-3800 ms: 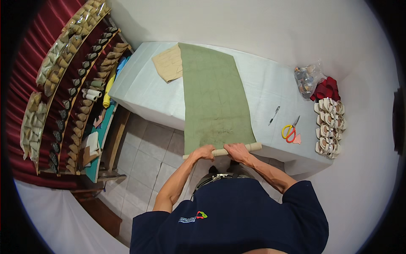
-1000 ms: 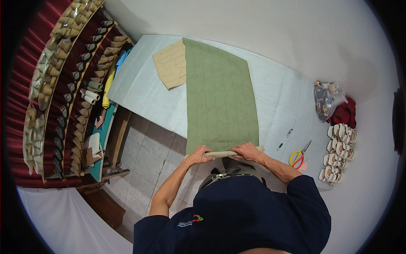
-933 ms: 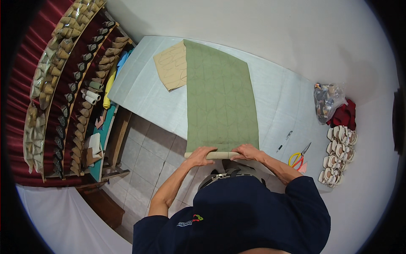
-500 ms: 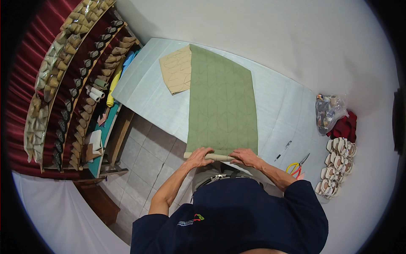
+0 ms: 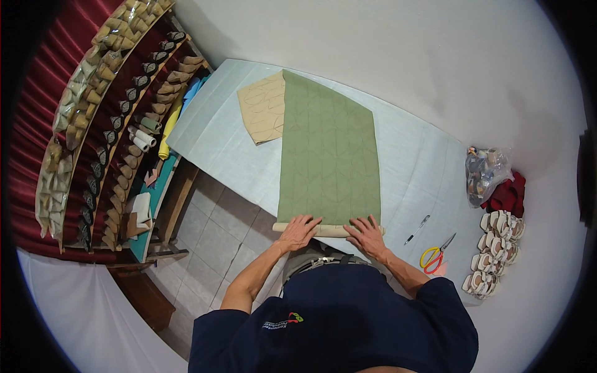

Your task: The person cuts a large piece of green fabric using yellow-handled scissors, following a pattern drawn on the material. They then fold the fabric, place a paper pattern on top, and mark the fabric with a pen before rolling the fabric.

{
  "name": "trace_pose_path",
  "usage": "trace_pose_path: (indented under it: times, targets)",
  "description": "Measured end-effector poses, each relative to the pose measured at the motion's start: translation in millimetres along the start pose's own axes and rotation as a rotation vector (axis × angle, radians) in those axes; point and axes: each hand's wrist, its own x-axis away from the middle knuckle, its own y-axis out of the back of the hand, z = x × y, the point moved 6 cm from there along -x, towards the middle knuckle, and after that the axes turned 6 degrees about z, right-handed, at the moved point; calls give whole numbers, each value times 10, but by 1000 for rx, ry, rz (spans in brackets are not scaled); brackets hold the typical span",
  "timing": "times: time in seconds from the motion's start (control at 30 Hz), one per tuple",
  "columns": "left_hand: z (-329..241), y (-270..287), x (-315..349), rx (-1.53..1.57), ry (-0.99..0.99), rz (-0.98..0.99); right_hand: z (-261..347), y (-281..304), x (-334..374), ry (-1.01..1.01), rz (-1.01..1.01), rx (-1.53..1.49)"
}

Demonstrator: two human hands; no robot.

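Observation:
A long green sheet (image 5: 329,155), marked with faint drawn outlines, lies along the table. Its near end is coiled into a beige-backed roll (image 5: 332,231) at the table's front edge. My left hand (image 5: 299,233) rests on the left part of this roll, fingers stretched forward onto the green side. Toward the roll's right end, my right hand (image 5: 367,239) lies with its fingers spread. Both palms press from above and neither hand grips anything. A beige piece with drawn curves (image 5: 261,112) sits beside the sheet's far left edge.
Right of the sheet on the pale-covered table (image 5: 410,161) lie a pen (image 5: 416,229) and scissors (image 5: 438,255) with yellow and red handles. Several sandals (image 5: 491,252), a plastic bag (image 5: 485,174) and dark red cloth (image 5: 507,193) line the right wall. Shoe-filled shelves (image 5: 124,118) stand left.
My fingers have gone from curled around the roll to stretched flat over it. My right hand has shifted slightly right, baring more of the roll between the hands.

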Motion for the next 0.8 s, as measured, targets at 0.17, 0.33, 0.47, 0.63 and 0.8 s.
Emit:
trace_pose_path:
  times: [0.17,0.33,0.47,0.63,0.8]
  targets:
    - [-171,-109,81,-228,-36,-34,-174,17,-148,-85,8,-52]
    - [-102,-259,-56,-148,98,-38,-118,13,-134,-243,-88,-29]
    - [-15,-174,-206,-124,115,-50,-22,-18,-80,-268,-17,-39]
    - [48,72,-468,-107,147,-127,-341,-45,-429,-229,-30,-51]
    - [-22,150,-613,-177,46,-42,-735,197,-903,-323,-154,16]
